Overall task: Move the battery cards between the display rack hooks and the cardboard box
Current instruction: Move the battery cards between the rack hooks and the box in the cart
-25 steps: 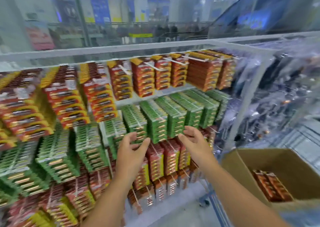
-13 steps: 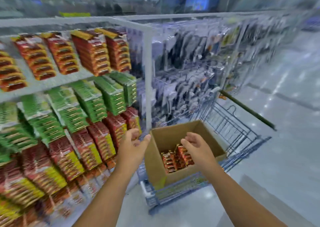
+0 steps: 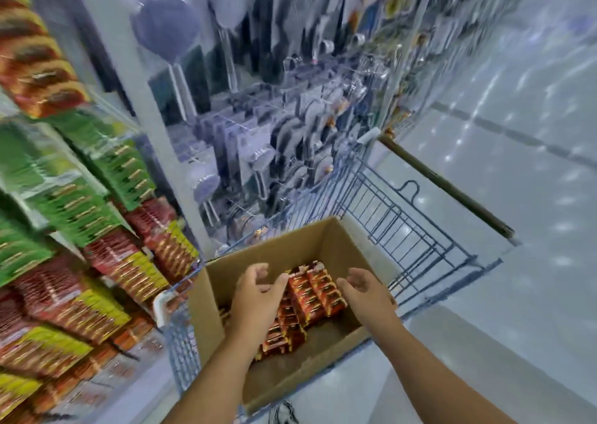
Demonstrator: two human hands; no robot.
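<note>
Rack at left: display rack hooks (image 3: 97,178) carry dense rows of battery cards (image 3: 61,78) in orange-red, green, and red-and-yellow tiers. All hooks in view look full, though blur prevents a count. The cards read as thin, flat, glossy blister packs, overlapping like shingles.

Centre: cardboard box (image 3: 300,368), plain brown corrugated, matte, flaps open, sits in a blue wire shopping cart (image 3: 400,230). Inside, a stack of orange-red cards (image 3: 318,289) lies flat, covering the middle and far part of the floor; bare cardboard shows at the near side.

Left hand (image 3: 258,291): over the box, fingers loosely curled, holding nothing; fingertips just beside the stack's left edge, contact uncertain. Right hand (image 3: 365,289): over the stack's right edge, fingers relaxed and empty.

Judgement: both hands appear set to gather a bundle from the box. Task mid-way at best; a good stack is left in the box to be moved.

Right: glossy pale floor (image 3: 517,133), reflective.
</note>
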